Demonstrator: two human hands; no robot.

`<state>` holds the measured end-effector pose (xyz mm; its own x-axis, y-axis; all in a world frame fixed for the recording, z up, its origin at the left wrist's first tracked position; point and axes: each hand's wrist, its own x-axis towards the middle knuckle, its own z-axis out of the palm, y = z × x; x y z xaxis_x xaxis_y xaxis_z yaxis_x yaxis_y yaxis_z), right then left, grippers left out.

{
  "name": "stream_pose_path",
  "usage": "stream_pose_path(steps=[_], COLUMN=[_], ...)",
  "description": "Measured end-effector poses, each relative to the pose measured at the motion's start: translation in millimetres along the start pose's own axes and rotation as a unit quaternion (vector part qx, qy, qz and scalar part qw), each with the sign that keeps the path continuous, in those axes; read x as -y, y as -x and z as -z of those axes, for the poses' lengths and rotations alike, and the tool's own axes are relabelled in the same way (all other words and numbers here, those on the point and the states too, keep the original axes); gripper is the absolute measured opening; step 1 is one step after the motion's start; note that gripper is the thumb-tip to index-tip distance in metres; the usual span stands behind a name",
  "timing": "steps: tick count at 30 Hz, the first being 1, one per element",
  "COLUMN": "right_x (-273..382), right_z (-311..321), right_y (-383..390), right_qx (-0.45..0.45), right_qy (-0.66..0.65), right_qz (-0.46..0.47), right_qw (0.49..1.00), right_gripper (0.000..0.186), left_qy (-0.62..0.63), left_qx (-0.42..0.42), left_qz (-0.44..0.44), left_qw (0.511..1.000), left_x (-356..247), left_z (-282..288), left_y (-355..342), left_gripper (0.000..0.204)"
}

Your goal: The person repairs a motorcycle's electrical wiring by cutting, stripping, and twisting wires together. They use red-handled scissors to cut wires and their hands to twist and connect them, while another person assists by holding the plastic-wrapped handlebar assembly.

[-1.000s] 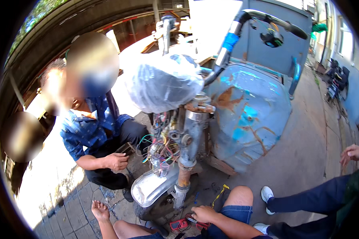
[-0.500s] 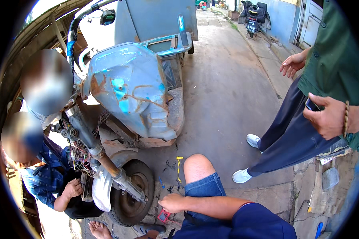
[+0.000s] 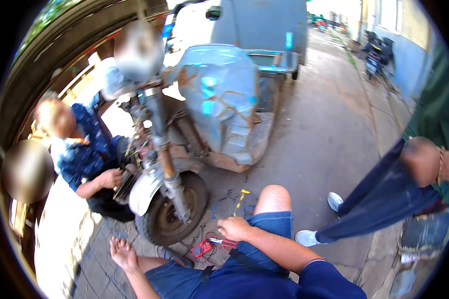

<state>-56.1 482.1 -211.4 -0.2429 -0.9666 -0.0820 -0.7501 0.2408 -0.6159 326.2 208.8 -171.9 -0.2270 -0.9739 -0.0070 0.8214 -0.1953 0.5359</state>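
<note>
Much pavement (image 3: 319, 134) rightward, left hand (image 3: 123, 254) unfurled, right hand (image 3: 235, 229) near tyre (image 3: 201, 202) edge, grip unclear

We are seeing the front wheel (image 3: 160, 215) standing lower left of centre, the device (image 3: 203, 248) lying below right of it, the motorbike (image 3: 374, 56) standing upper right.

The curled fingers of the right hand (image 3: 234, 228) hide its palm, so whether it grips anything cannot be told. Just beside it, the red-handled tool (image 3: 228, 243) is too small and smeared to identify exactly. The wire bundle (image 3: 142, 134) blurs into a tangle. A round blur covers the standing person's hand (image 3: 420, 162), and the picture's edge cuts off the upper body. The top edge crops the cargo box (image 3: 264, 30); the mudguard (image 3: 147, 192) hides part of the front wheel (image 3: 163, 213).
</note>
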Motion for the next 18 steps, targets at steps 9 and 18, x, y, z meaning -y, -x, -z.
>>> stream_pose_path(steps=[9,18], right_x=[13.0,19.4], right_z=[-0.4,0.1], right_y=[5.0,4.2], right_qx=[-0.004,-0.009], right_qy=[-0.026,-0.029], right_qz=[-0.01,0.013], right_qw=[1.0,0.999], right_gripper=[0.027,0.028], left_qy=[0.014,0.026], left_qx=[-0.044,-0.006], left_qz=[-0.026,-0.031], left_qw=[0.999,0.999], left_x=[-3.2,-3.4], left_z=[-59.8,-62.7], left_y=[41.9,55.5], left_gripper=[0.016,0.02])
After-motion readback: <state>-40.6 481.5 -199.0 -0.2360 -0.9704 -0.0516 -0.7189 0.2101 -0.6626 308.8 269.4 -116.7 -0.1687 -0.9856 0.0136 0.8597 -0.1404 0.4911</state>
